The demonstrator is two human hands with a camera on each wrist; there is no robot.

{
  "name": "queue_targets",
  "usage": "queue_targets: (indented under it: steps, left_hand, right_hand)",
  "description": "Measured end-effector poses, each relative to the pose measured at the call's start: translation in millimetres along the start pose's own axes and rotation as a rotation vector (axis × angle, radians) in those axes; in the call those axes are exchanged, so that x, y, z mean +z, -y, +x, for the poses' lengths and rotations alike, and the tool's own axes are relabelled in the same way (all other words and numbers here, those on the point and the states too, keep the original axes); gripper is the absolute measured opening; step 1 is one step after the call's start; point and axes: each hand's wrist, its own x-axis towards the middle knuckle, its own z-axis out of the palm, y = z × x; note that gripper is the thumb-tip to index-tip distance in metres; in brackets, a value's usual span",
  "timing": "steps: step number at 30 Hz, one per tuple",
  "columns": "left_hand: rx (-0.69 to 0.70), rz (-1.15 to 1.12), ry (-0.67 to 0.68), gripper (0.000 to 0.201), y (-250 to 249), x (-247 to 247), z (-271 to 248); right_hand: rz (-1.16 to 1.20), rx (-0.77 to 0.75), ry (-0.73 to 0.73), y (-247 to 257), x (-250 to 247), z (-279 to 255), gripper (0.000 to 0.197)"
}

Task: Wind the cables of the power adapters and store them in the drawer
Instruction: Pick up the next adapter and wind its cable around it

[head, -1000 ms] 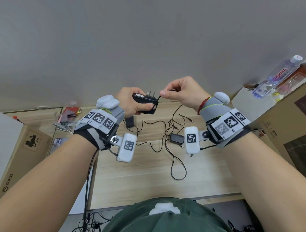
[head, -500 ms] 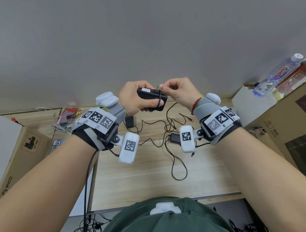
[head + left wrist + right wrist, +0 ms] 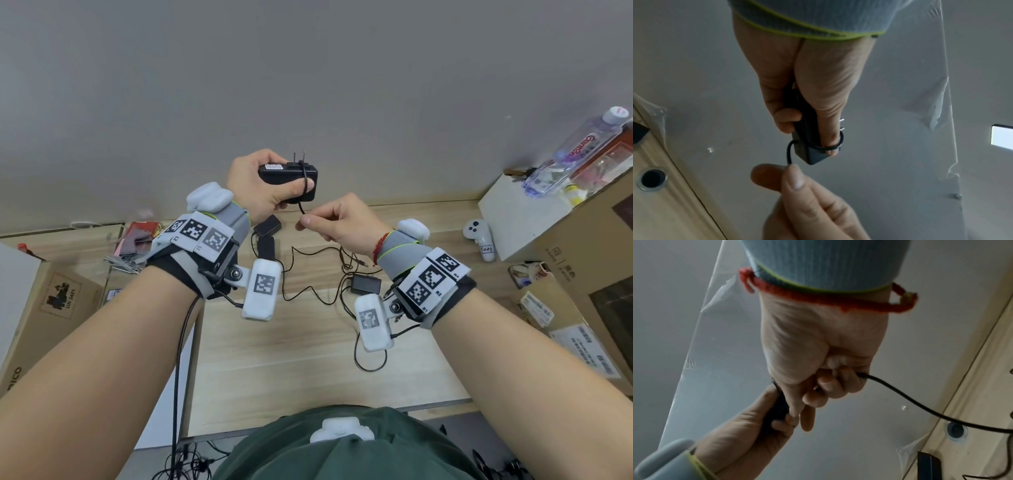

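My left hand [image 3: 301, 186] grips a black power adapter [image 3: 274, 174] above the desk, prongs pointing up. Its thin black cable [image 3: 303, 202] loops once round the adapter body and over my left thumb [image 3: 830, 139]. Just below, my right hand [image 3: 305, 221] pinches that cable between thumb and forefinger; the rest trails down to the desk [image 3: 920, 407]. In the left wrist view the adapter [image 3: 807, 129] shows edge-on with the cable [image 3: 788, 154] running down to my right hand [image 3: 789, 172]. Three more black adapters [image 3: 267, 224] [image 3: 266, 246] [image 3: 365, 284] lie on the desk among loose tangled cables. No drawer is in view.
The wooden desk [image 3: 274, 359] meets a grey wall. Cardboard boxes stand at the left [image 3: 51, 301] and right [image 3: 582, 274]. A white box [image 3: 513, 219] carries a water bottle [image 3: 579, 150]; a white controller [image 3: 479, 236] lies beside it. Small clutter [image 3: 140, 233] sits far left.
My left hand has lifted the adapter and turned its prongs up. My right hand has dropped from the adapter's top to below it, carrying the cable round the body.
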Motion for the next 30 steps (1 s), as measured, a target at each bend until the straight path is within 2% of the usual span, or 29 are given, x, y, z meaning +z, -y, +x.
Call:
queue_targets:
  steps: [5,12,17,23,30]
  left_hand:
    - [-0.050,0.158,0.003,0.037,14.8,-7.9,1.1]
    - [-0.001,0.319,0.077,0.038,14.5,-6.1,-2.8]
    - [0.024,0.325,0.176,0.038,10.0,-1.3,-6.5]
    - [0.036,0.268,0.247,0.034,3.4,-0.1,-8.5]
    - [0.075,0.161,0.339,0.034,-10.1,6.5,-16.7]
  right_hand:
    - [-0.040,-0.051,-0.004,10.3,-7.1,0.8,0.018]
    - [-0.019,-0.095,-0.038,32.2,-30.9,0.1,0.012]
    - [0.014,-0.101,-0.134,31.9,-42.5,10.2,0.011]
    - [0.107,-0.122,-0.193,25.6,-50.2,15.4,0.017]
    - [0.141,-0.068,-0.233,11.5,-45.0,17.5,0.017]
